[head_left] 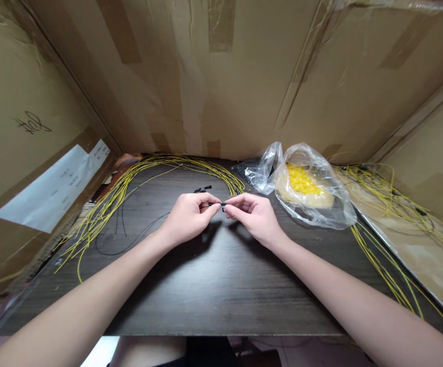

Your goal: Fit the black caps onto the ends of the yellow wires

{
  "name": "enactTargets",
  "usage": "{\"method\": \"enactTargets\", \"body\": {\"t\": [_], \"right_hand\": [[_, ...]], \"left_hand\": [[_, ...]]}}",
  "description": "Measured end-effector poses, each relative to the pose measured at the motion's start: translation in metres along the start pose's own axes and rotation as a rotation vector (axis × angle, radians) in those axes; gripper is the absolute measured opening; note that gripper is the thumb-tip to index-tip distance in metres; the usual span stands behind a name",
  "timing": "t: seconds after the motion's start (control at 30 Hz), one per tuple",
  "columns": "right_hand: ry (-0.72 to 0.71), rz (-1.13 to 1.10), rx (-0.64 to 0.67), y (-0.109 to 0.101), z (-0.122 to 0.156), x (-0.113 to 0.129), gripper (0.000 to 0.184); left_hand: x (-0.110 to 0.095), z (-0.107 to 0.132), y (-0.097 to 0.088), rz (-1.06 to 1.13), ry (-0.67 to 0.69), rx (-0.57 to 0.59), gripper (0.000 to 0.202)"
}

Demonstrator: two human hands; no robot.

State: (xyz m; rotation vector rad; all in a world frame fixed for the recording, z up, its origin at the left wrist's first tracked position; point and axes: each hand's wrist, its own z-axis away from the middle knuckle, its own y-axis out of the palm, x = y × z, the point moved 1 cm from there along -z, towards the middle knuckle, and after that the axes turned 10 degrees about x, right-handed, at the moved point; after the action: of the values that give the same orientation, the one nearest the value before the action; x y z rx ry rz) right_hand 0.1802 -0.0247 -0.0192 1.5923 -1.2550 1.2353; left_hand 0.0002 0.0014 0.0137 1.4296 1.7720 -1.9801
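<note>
Over the middle of the dark table my left hand (191,214) and my right hand (255,216) meet fingertip to fingertip, both pinched closed. Between them is a small black connector piece (223,205), mostly covered by the fingers. A thin black wire (110,254) loops out on the left and passes behind my left hand; its end is hidden. Several small black pieces (206,188) lie just beyond my left fingers. Behind both hands arcs a bundle of yellow wires (145,164), its near right end reaching black tips close to my right hand.
A clear bag of yellow pieces (303,179) stands right of my right hand, beside a bag of black pieces (250,171). More yellow wires (382,191) lie over cardboard at the right. Cardboard walls (244,92) enclose the table (206,300) on three sides.
</note>
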Motion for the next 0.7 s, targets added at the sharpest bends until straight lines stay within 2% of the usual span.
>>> {"method": "enactTargets", "body": {"t": [0.13,0.43,0.7], "right_hand": [[0.006,0.006,-0.014,-0.0008,0.0001,-0.0011,0.025],[0.117,0.006,0.064,-0.0019,-0.0015,-0.0051,0.027],[0.217,0.105,0.179,-0.0013,-0.0004,-0.0023,0.033]], "left_hand": [[0.0006,-0.0006,-0.002,-0.075,0.014,-0.03,0.023],[0.0046,-0.0021,-0.0044,-0.285,0.131,-0.087,0.016],[0.0089,-0.0005,-0.0041,-0.416,0.262,-0.049,0.014]]}}
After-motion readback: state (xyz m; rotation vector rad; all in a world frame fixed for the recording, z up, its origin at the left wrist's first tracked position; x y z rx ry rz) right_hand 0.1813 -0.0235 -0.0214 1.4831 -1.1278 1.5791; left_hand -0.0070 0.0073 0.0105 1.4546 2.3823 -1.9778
